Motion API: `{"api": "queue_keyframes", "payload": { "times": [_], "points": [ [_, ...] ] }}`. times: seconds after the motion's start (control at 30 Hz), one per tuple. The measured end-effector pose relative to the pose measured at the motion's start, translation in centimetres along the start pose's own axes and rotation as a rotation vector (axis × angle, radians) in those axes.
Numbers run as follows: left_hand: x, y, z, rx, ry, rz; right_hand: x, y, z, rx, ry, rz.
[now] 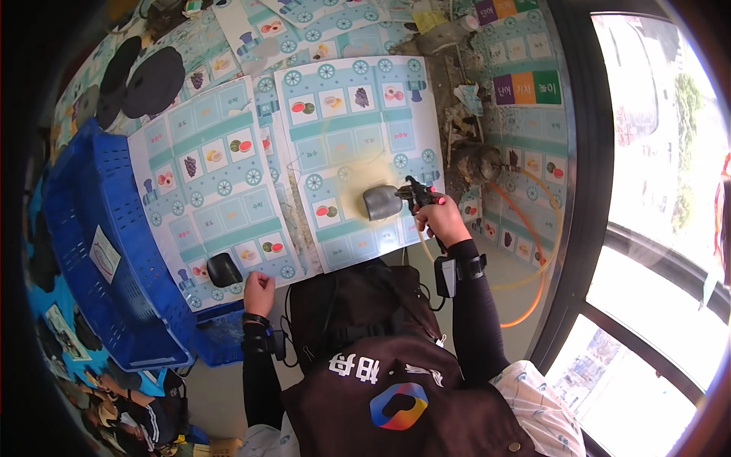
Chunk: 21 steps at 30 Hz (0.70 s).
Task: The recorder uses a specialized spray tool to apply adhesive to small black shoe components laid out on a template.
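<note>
My right hand [445, 222] is wrapped around a black spray gun [419, 195] above the right patterned board [308, 183]. Just left of the gun's nozzle is a grey rounded piece [382, 203]; whether it touches the gun I cannot tell. A yellowish stain spreads on the board around it. My left hand [260, 293] is at the near edge of the left patterned board [171, 209], its fingers curled closed; what is in them, if anything, is hidden. Close to that hand, a black rounded piece [224, 270] lies on the board.
A tall blue crate [114, 251] stands at the left, with a smaller blue basket [221, 335] near it. Dark flat pieces [154, 82] lie at the back left. Orange hose [525, 228] and yellow tubing [553, 199] loop at the right, beside a window frame [590, 175].
</note>
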<state>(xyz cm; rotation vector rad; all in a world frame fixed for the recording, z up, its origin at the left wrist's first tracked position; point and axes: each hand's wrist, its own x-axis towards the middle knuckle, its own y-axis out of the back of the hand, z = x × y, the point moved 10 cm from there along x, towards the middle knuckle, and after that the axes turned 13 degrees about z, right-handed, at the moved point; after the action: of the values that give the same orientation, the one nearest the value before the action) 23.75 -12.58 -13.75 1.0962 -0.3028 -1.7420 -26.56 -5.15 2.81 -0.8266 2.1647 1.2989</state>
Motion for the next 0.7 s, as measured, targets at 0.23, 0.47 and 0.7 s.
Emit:
{"api": "queue_keyframes", "payload": {
  "times": [0.23,0.47,0.7],
  "points": [
    [-0.7,0.7,0.7,0.008,0.018,-0.049,-1.3,-0.7,2.1,-0.143,0.066,-0.174],
    [-3.4,0.3,1.7,0.003,-0.035,0.027,-3.7,-1.2,0.3,-0.032,0.225,-0.318],
    [-4.3,-1.1,8.4,-0.074,-0.105,0.035,-0.2,4.1,4.1,-0.025,0.367,-0.005]
  ]
}}
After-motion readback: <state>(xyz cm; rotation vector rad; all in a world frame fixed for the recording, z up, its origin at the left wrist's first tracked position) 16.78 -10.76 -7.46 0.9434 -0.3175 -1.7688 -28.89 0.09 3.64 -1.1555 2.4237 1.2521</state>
